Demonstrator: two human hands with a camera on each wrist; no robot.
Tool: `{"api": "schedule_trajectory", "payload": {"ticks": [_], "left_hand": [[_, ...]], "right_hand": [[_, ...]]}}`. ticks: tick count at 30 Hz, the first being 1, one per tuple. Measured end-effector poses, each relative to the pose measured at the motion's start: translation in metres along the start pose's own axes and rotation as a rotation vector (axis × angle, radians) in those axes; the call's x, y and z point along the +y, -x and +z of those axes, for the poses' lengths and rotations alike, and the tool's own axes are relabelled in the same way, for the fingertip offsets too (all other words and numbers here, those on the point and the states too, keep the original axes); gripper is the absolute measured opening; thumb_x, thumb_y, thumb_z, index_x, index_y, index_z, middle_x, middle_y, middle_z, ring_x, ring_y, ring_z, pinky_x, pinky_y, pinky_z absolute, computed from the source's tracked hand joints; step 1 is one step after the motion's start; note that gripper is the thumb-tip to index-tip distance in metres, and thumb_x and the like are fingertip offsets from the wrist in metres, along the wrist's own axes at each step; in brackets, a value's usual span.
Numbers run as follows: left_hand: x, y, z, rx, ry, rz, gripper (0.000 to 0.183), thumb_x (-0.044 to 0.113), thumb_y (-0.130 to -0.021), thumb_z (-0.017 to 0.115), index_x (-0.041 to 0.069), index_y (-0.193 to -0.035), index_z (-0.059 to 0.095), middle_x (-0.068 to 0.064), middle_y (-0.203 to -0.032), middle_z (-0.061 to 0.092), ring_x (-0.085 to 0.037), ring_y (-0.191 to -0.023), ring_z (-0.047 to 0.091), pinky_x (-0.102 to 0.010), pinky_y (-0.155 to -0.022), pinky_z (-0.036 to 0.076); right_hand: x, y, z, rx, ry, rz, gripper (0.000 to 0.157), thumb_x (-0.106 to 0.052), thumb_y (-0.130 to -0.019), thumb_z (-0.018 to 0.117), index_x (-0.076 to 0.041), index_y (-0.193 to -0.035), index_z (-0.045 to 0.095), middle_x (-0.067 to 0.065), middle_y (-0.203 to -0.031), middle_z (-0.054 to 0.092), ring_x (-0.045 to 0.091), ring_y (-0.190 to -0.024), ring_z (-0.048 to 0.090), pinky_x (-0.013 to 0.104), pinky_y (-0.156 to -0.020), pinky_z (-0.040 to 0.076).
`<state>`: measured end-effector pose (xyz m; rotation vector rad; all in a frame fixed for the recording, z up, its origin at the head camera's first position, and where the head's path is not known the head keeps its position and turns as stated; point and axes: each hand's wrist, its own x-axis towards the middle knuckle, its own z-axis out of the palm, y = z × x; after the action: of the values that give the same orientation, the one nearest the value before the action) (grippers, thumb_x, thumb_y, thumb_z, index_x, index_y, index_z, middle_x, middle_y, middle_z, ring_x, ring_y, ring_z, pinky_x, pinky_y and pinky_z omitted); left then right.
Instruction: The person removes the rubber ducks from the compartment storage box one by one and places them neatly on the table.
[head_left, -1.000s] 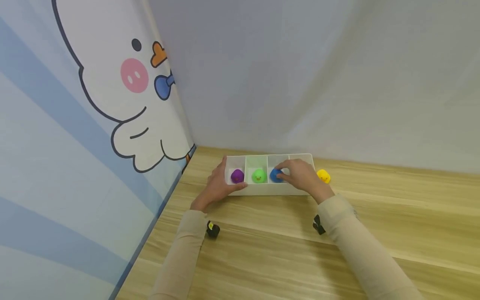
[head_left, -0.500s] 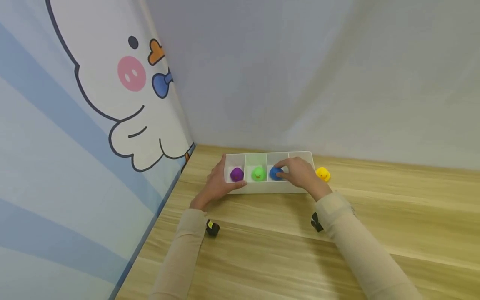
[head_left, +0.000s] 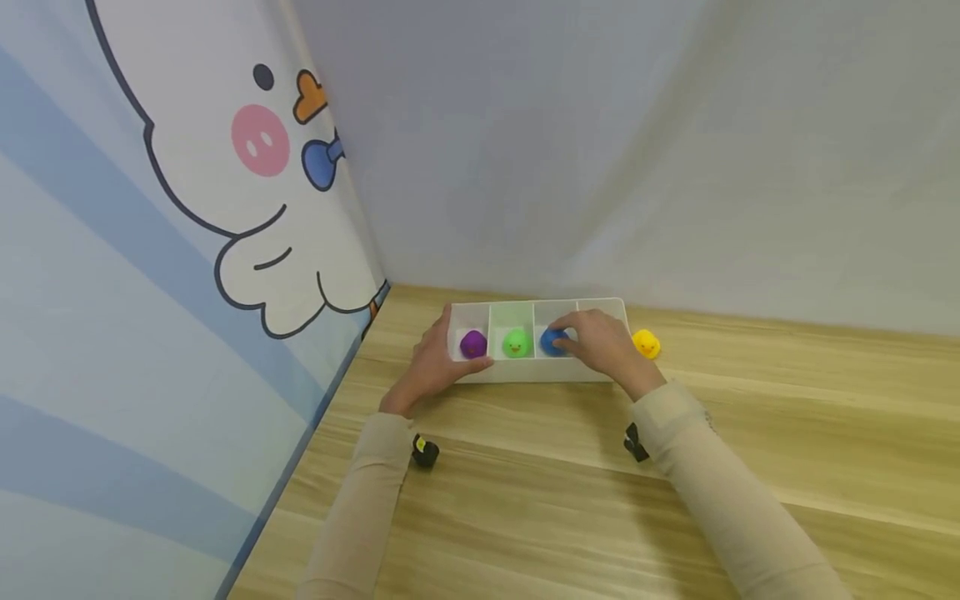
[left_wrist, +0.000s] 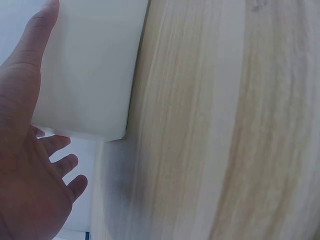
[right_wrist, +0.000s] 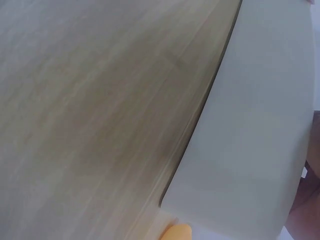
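Note:
A long white divided box stands on the wooden table. My left hand grips its left end, thumb along the front rim and fingers at the end wall; in the left wrist view the hand lies against that corner. In the first compartment sits a purple toy duck, in the second a green toy duck. My right hand reaches into the third, thumb and index finger around a blue toy duck. That hand partly hides the last compartment. The right wrist view shows mostly the front wall.
A yellow toy duck rests on the table just right of the box. Behind the box hangs a pale curtain. A printed cartoon panel borders the left side. Small black devices sit by both cuffs.
The view has shifted slightly. My left hand keeps its hold on the box. The thumb and index finger of my right hand have shifted a little around the blue toy duck.

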<state>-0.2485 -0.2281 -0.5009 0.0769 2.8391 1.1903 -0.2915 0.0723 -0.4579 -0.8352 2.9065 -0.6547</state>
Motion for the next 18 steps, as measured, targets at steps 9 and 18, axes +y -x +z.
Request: {"api": "schedule_trajectory", "payload": {"ticks": [9,18], "left_hand": [[-0.0024,-0.0001,0.0002,0.007,-0.020,0.004,0.132,0.068,-0.076,0.079,0.023,-0.165,-0.007,-0.009,-0.174,0.010,-0.036,-0.160,0.015,-0.065,-0.127,0.009],[-0.0007,0.0004,-0.0007,0.019,-0.030,0.015,0.131,0.068,-0.075,0.079,0.022,-0.166,-0.004,-0.010,-0.174,0.014,-0.037,-0.159,0.018,-0.065,-0.127,0.011]], "right_hand": [[0.0000,0.0013,-0.0004,0.020,-0.010,-0.003,0.034,-0.029,-0.097,0.071,-0.012,-0.126,0.073,0.011,-0.126,0.075,0.035,-0.114,0.070,0.051,-0.088,0.059],[-0.0003,0.0040,-0.0076,0.055,0.011,-0.045,0.034,-0.027,-0.097,0.071,-0.010,-0.126,0.072,0.011,-0.126,0.075,0.031,-0.113,0.071,0.049,-0.090,0.059]]}}
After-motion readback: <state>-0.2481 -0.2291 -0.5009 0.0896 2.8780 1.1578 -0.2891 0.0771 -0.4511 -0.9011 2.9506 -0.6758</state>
